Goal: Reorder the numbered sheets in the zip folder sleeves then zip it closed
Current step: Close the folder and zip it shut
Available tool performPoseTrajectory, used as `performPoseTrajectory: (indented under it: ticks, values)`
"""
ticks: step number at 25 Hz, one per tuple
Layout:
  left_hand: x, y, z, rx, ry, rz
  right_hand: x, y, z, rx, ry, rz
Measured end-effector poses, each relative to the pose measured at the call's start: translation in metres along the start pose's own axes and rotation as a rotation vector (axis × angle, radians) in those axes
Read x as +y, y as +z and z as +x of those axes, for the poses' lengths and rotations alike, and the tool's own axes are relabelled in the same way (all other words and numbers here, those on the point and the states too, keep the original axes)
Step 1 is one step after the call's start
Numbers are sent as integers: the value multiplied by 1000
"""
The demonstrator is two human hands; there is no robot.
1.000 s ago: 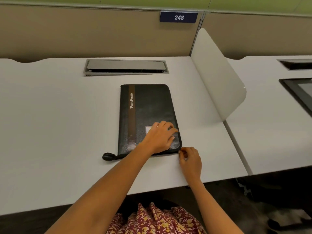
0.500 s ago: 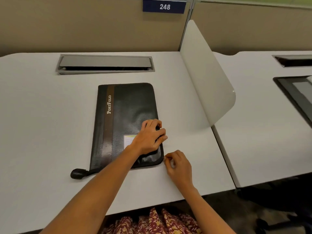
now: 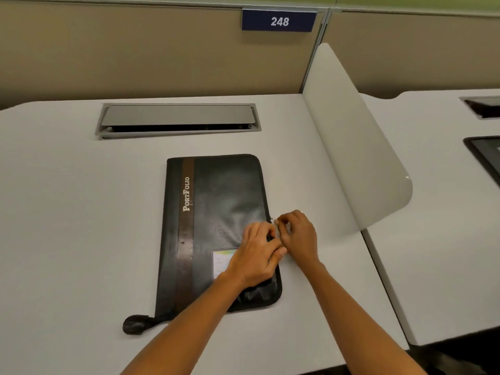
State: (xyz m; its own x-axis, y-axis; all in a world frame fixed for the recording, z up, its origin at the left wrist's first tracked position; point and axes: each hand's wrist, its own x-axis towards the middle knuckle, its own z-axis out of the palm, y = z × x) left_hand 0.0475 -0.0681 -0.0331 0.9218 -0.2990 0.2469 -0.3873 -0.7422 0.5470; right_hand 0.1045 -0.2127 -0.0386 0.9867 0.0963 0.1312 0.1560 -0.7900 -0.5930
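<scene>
A black zip folder point(image 3: 216, 201) marked "PortFolio" lies flat and closed on the white desk point(image 3: 67, 226), spine to the left. A black tab point(image 3: 134, 323) sticks out at its near left corner. My left hand point(image 3: 257, 255) presses on the folder's right side, fingers curled over the edge and partly covering a pale label point(image 3: 222, 262). My right hand point(image 3: 297, 235) pinches the small metal zip pull point(image 3: 273, 220) at the folder's right edge, about two thirds of the way down. No sheets are visible.
A grey cable hatch point(image 3: 177, 120) is set into the desk behind the folder. A curved white divider point(image 3: 351, 147) stands at the right. Beyond it lies another desk with a dark flat item point(image 3: 484, 155). A sign reads 248 point(image 3: 279, 21).
My right hand has moved from the folder's near right corner up along the right edge with the zip pull. My left hand shifted with it along the edge.
</scene>
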Motion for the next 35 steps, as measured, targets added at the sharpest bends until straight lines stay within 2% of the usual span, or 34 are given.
performPoseTrajectory:
  ticks: [4,9,14,19,25,32,35]
  values:
    - [-4,-2,3,-36,-40,-52,-8,12,62,-44,0,-31]
    - [-78,-28,65,110,-228,157,-7,18,70,-21,-3,-48]
    - [-138,-55,131,68,-314,260,-13,23,62,10,4,-54]
    - [-155,-53,140,145,-285,144,-7,22,73,70,-64,-109]
    - [-159,-52,137,202,-259,60,-14,36,153,88,-149,-150]
    - [-163,-47,137,230,-232,77,-27,46,232,-167,-389,-216]
    - [-163,-46,138,203,-250,89,-46,44,257,-431,-298,-115]
